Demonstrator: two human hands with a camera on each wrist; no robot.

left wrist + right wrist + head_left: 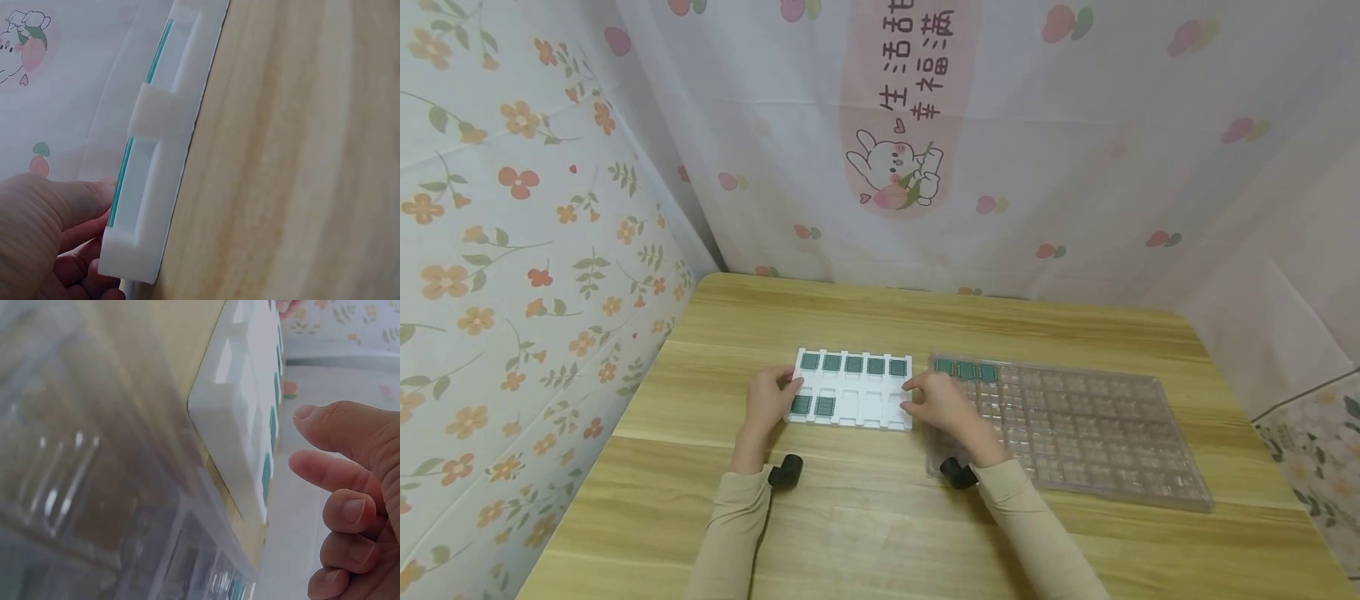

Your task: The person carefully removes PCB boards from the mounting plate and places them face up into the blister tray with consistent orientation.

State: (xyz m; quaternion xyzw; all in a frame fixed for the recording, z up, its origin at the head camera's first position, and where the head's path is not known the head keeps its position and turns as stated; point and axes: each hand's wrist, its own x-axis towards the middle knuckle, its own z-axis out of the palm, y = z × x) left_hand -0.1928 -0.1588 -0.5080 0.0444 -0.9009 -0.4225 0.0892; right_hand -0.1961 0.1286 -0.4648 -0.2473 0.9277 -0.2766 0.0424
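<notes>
Evidently, from the head view, the white tray (pixel 850 382) lies on the wood-grained table (pixel 850 525), just left of a larger clear tray (pixel 1097 425), with a narrow strip of wood between them. Green square pieces (pixel 853 364) sit in all five compartments of the white tray's far row, and two more sit at the left end of its near row. Three green squares (pixel 967 372) occupy the left end of the clear tray's far row. The left hand (pixel 767 402) grips the white tray's left end; the right hand (pixel 947 407) reaches across the clear tray's left side to the white tray's right end. Behind the table hangs a printed curtain (pixel 775 125).

On the left wrist view, the thumb lies against the white tray's edge beside a green piece seen edge-on, the other fingers curled in at the tray's end.

Over on the right wrist view, thumb and forefinger stand apart with nothing between them, the remaining fingers loosely bent; whether a fingertip touches the white tray, I cannot tell.
</notes>
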